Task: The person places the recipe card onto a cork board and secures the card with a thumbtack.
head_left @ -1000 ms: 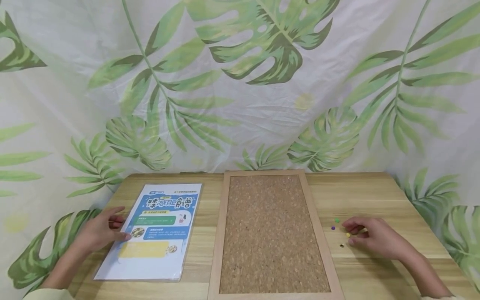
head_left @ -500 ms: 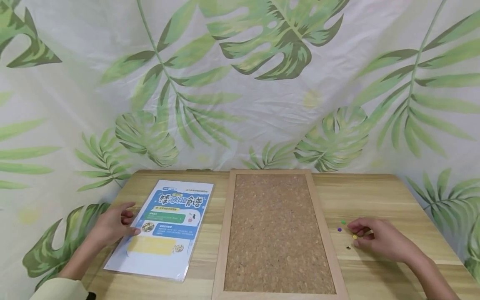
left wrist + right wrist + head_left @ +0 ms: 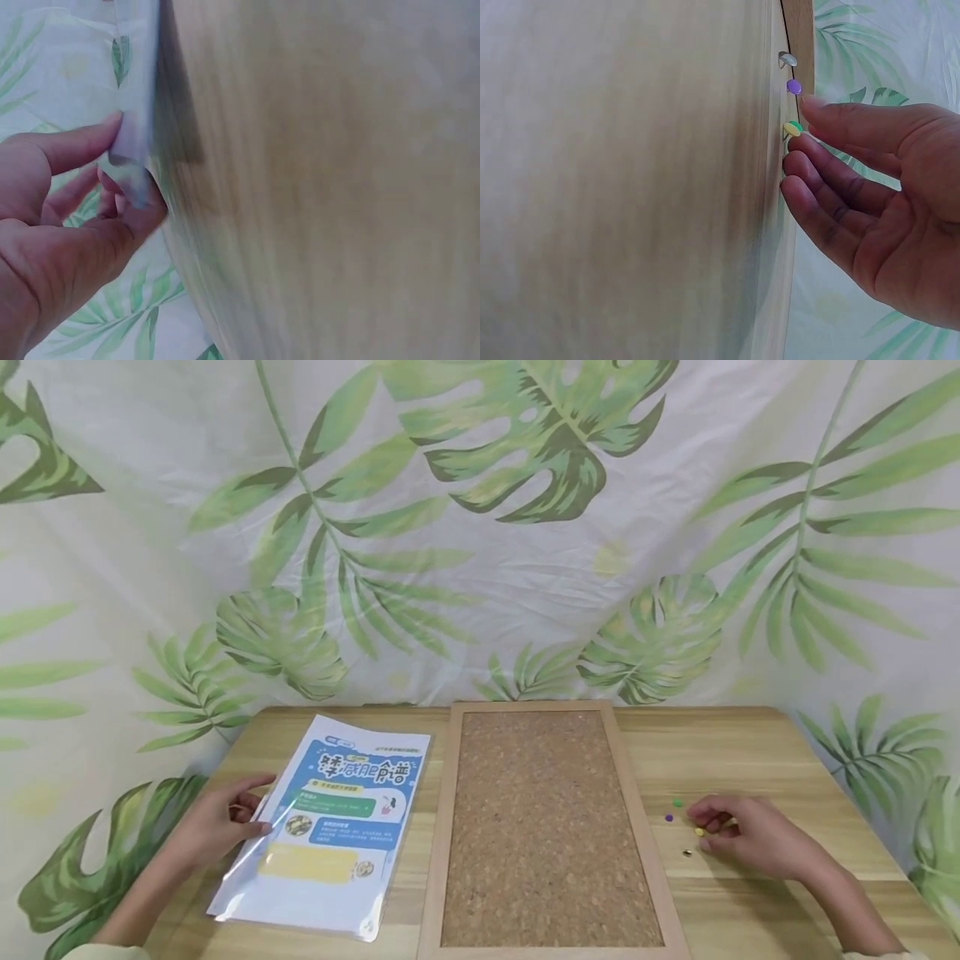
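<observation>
A laminated poster [image 3: 322, 902] with blue, green and yellow print is at the left of the table, tilted with its left edge raised. My left hand [image 3: 225, 822] pinches that edge between thumb and fingers; the left wrist view shows the sheet [image 3: 135, 90] edge-on in this grip. To the right of a wood-framed cork board [image 3: 551, 835], my right hand [image 3: 761, 835] stays low over the table with bent fingers. Its fingertips are beside a yellow thumbtack [image 3: 792, 130], and thumb and index finger stand apart. Green [image 3: 677, 803], purple [image 3: 669, 817] and metallic [image 3: 687, 852] thumbtacks lie close by.
The wooden table [image 3: 712, 743] backs onto a leaf-patterned cloth [image 3: 525, 610]. The cork board occupies the middle, between the poster and the thumbtacks. Both side edges of the table top slope outward towards me.
The poster has shifted right towards the cork board and its left edge has come up in my left hand. My right hand has hardly moved; the head view swings slightly.
</observation>
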{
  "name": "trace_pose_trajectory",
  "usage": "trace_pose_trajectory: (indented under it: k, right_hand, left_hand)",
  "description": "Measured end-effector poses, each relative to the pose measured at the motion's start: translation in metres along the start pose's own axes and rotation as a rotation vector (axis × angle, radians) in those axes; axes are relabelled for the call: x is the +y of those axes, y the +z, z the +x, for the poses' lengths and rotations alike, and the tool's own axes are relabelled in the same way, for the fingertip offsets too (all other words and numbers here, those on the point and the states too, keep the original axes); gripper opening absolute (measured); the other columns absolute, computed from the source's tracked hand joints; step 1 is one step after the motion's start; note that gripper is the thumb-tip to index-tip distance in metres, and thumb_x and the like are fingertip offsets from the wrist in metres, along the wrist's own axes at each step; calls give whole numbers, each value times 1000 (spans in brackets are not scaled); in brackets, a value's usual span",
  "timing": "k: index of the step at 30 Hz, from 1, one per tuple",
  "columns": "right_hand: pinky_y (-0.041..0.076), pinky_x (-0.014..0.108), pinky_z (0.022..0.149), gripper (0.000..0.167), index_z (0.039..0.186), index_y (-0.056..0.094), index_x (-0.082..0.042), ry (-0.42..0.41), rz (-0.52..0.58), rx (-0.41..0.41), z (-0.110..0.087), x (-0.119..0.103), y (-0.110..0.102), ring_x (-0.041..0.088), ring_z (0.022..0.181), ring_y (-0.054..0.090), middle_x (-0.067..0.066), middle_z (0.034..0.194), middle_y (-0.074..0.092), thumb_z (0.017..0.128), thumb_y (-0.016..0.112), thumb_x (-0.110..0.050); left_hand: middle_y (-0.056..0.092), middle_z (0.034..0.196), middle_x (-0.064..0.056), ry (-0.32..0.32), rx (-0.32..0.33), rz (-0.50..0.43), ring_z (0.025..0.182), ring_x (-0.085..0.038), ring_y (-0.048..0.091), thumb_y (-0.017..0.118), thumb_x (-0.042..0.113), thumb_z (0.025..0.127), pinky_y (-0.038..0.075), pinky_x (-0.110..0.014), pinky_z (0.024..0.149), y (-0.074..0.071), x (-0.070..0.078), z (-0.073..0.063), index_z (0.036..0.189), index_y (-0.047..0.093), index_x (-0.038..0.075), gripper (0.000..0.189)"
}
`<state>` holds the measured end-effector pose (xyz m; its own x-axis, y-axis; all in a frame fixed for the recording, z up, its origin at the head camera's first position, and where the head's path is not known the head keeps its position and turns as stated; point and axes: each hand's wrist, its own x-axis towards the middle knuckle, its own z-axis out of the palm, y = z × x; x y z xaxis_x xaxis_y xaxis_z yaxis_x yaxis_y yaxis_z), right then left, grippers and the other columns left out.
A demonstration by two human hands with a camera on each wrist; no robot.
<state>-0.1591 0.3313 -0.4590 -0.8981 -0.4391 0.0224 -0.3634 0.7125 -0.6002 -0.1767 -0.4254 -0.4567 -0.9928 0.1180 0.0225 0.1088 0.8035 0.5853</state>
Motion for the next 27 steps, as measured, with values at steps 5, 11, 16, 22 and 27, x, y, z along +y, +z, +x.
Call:
trace_pose_trajectory:
  k: [5,11,16,22,27]
  right_hand:
    - [59,21,72,27,112,77,-4,-21,-17,-7,5,-1,0,-5,85,63,-2,101,76,88,87,-14]
    - [58,21,71,20,106,78,-8,-21,-51,-9,7,-1,1,-7,82,61,-9,92,73,88,86,-10]
    - [57,22,69,17,102,79,-9,-17,-92,1,10,0,1,-5,80,61,-9,89,73,87,85,-4]
    - [57,23,68,18,99,78,-10,-4,-121,13,10,-4,0,-4,78,62,-9,87,73,86,84,0]
    - [57,22,68,15,100,77,-11,28,-117,32,9,-9,-2,-6,78,60,-10,86,71,89,81,-1]
  left_hand:
    - [59,100,-14,25,10,-90,77,-5,52,79,-8,87,48,-22,62,-1,-1,-8,152,46,-14,74]
    - [52,104,-13,72,0,-128,79,-4,51,74,-9,90,46,-22,63,-5,4,-9,153,43,-14,70]
    - [53,112,-18,98,-51,-162,77,-5,57,73,-7,94,51,-24,59,-8,10,-14,156,37,-13,71]
    - [58,127,-31,62,-143,-275,77,-13,71,66,3,104,59,-35,51,-11,16,-20,162,27,-4,71]
    - [63,131,-21,28,-133,-369,83,-19,77,62,5,107,64,-42,56,-13,22,-22,164,24,-1,69]
